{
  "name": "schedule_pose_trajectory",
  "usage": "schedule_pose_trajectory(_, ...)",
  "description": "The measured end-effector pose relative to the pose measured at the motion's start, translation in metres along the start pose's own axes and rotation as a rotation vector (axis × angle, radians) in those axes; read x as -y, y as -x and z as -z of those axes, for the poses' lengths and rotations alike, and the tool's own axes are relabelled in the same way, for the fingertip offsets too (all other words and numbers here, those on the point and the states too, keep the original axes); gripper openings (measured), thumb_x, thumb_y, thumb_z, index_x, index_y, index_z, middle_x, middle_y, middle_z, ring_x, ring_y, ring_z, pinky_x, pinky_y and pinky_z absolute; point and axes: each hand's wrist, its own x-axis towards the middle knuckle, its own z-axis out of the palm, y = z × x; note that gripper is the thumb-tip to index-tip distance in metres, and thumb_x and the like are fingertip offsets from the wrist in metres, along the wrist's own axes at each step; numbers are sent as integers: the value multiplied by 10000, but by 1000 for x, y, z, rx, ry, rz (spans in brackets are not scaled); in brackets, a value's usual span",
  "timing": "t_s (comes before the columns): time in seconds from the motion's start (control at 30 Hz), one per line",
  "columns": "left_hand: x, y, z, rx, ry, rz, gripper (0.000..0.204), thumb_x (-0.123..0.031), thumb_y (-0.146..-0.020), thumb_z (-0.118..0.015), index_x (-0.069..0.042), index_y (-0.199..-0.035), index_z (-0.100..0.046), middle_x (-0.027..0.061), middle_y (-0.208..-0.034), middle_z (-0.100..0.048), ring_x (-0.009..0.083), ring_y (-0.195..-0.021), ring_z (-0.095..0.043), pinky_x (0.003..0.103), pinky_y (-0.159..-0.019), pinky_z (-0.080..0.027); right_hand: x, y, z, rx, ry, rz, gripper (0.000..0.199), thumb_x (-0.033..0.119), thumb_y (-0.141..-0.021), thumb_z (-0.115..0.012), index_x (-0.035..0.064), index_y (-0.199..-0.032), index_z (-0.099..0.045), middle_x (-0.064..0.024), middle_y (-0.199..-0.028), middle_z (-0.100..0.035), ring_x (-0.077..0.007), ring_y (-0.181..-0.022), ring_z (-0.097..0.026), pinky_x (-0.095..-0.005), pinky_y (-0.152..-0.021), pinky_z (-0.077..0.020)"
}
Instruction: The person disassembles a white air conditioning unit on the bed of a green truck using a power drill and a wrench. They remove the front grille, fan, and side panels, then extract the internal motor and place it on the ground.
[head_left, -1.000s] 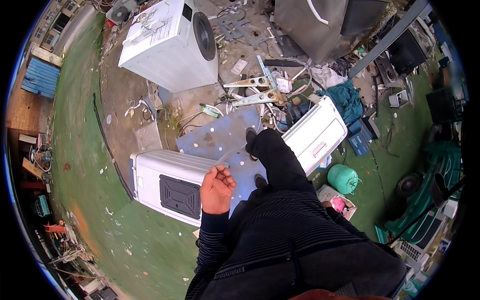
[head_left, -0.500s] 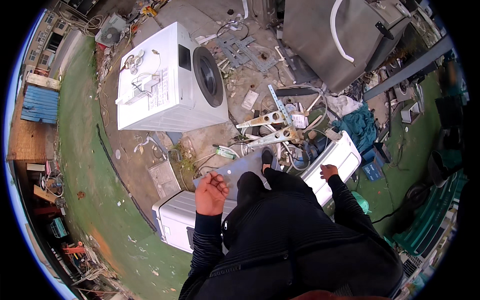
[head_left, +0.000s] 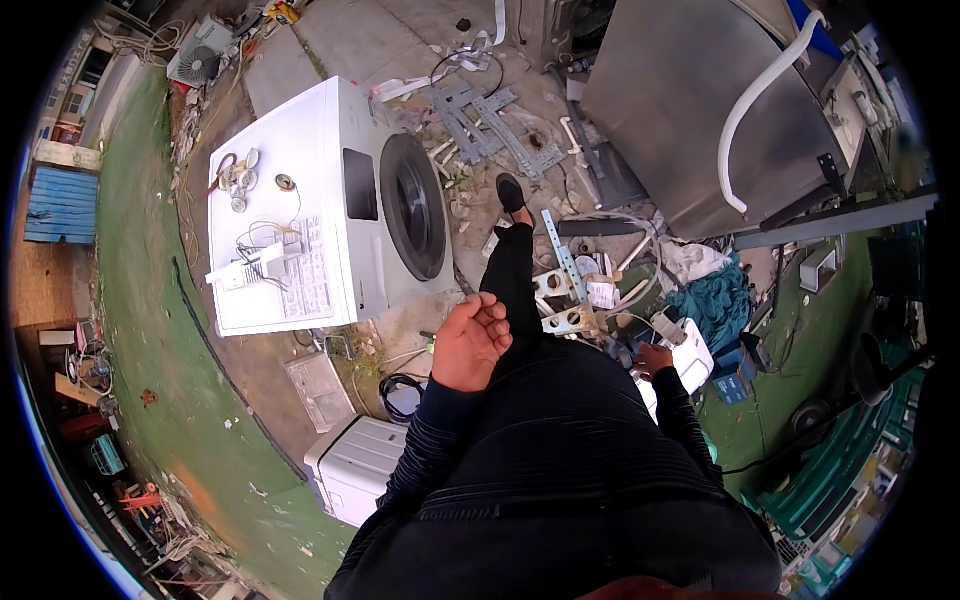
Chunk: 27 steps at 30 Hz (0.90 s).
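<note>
My left hand (head_left: 473, 345) hovers in front of my body, palm partly up, its fingers loosely bent with nothing in them. Ahead and to its left stands a white front-loading washing machine (head_left: 275, 130) with a dark round door (head_left: 413, 207). Several small round metal parts (head_left: 240, 180) and a white block with wires (head_left: 262, 262) lie on its top. My right hand (head_left: 655, 360) hangs low on the right, fingers loosely bent and apparently holding nothing. It is over or beside a long white appliance casing (head_left: 690, 360); whether they touch I cannot tell.
Rusty metal brackets (head_left: 570, 320), pipes and hoses litter the ground by my stepping foot (head_left: 510, 190). Grey metal strips (head_left: 495, 130) lie farther ahead. A big steel cabinet (head_left: 690, 120) stands far right, a teal cloth (head_left: 718, 300) below it. A white unit (head_left: 350, 465) sits at my left.
I have stepped forward, one foot now beyond the brackets. The washing machine appears closer to me. My left hand has swung forward and right; both hands remain without a hold on anything.
</note>
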Motion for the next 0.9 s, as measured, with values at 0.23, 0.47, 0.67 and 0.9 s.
schedule_pose_trajectory(0.23,-126,-206,-44,-106,-2,106,195,-266,-980,-506,-96,-1012,-595,19,-898,-621,182,-769,-562,329,-713,-479,299,-99,-78,7,-97,352,318,317,-918,-647,27,-1047,-663,-88,-801,-692,-178,-629,-667,-307,-463,-456)
schedule_pose_trajectory(0.47,-332,-327,-142,-142,1,-147,174,-266,-961,-525,-109,-989,-595,3,-874,-595,161,-768,-544,312,-708,-470,526,-159,-182,13,377,597,359,351,-889,-637,4,-950,-707,-154,-829,-711,-261,-700,-687,-406,-690,-542)
schedule_pose_trajectory(0.67,-453,-385,-224,8,64,-406,156,-260,-972,-522,-122,-998,-590,12,-908,-577,166,-799,-511,319,-738,-446,768,-107,-361,8,857,907,307,364,-892,-642,68,-951,-694,-162,-939,-703,-363,-914,-659,-475,-813,-510)
schedule_pose_trajectory(0.9,-523,-490,-249,29,207,-379,194,-260,-977,-511,-104,-1012,-621,35,-928,-610,186,-824,-535,341,-754,-454,959,-168,-506,183,1079,798,328,344,-910,-609,63,-1069,-659,-168,-1002,-693,-361,-969,-655,-485,-844,-521)
